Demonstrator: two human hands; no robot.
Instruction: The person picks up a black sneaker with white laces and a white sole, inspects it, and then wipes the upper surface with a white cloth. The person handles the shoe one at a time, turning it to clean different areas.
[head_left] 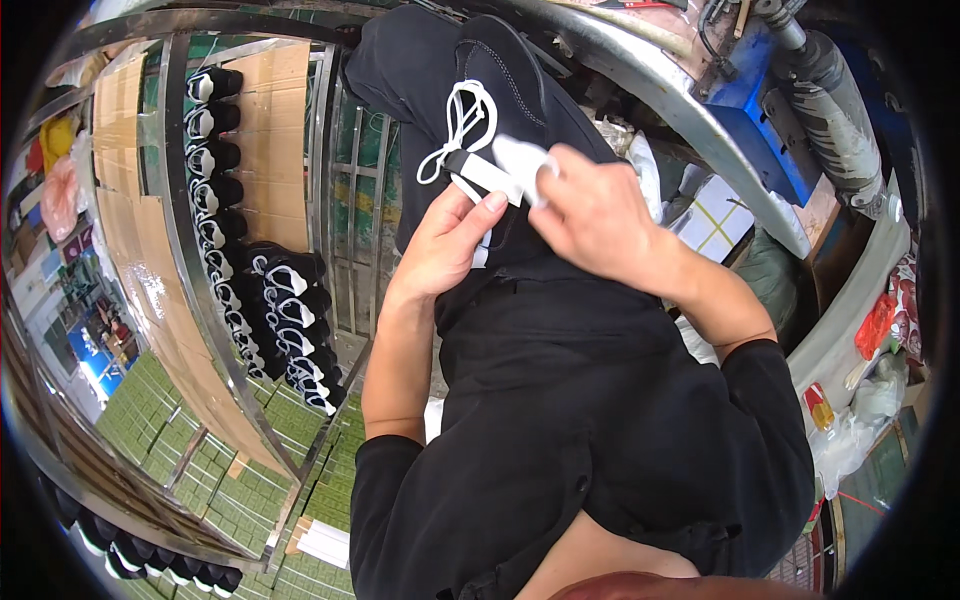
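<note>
On my lap lies a black shoe [505, 65] with pale stitching and white laces [465, 120] tied in a loose bow. My left hand [450, 235] is closed on its near part, the thumb pressing beside a white panel with a dark band [482, 172]. Close by on the right, my right hand [600, 215] pinches a soft white wad [523, 163], perhaps cloth or paper, blurred by motion. The wad is next to the white panel; I cannot tell if they touch. Much of the shoe blends into my black trousers.
To the left stands a metal rack with cardboard-lined shelves [275, 150] and rows of black-and-white shoes [215, 200]. More shoes [150, 560] sit at lower left. A curved metal edge [690, 110], a blue box [765, 120] and a grey cylinder [830, 110] stand at right, near plastic bags [865, 425].
</note>
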